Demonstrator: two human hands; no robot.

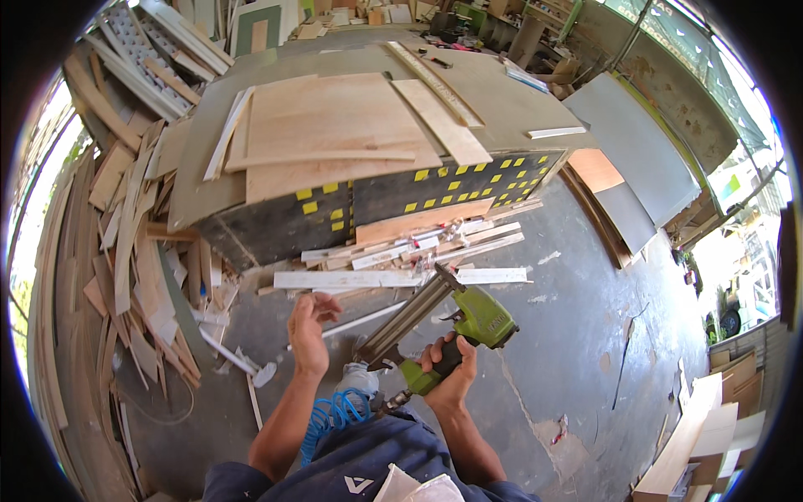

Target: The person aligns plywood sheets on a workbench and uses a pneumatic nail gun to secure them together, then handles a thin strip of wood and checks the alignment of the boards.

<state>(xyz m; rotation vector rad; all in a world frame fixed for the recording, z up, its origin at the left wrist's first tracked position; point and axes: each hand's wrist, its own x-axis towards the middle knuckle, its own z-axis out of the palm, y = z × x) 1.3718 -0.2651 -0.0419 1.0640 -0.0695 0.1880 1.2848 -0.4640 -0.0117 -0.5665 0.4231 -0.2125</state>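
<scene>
Currently, right hand (452, 383) fingers wrap the nail gun (483, 318); left hand (309, 336) fingers half-curl, empty. Snagging the blue hose (341, 410) could jerk the nail gun.

Bright daylight enters on both sides of the workbench (514, 110), burnt out to white far to its left and right. Pale glare sheens the floor (590, 335) right of the workbench, itself fairly crisp; around it, straight edges bow toward a black, bluish-fringed rim.
</scene>
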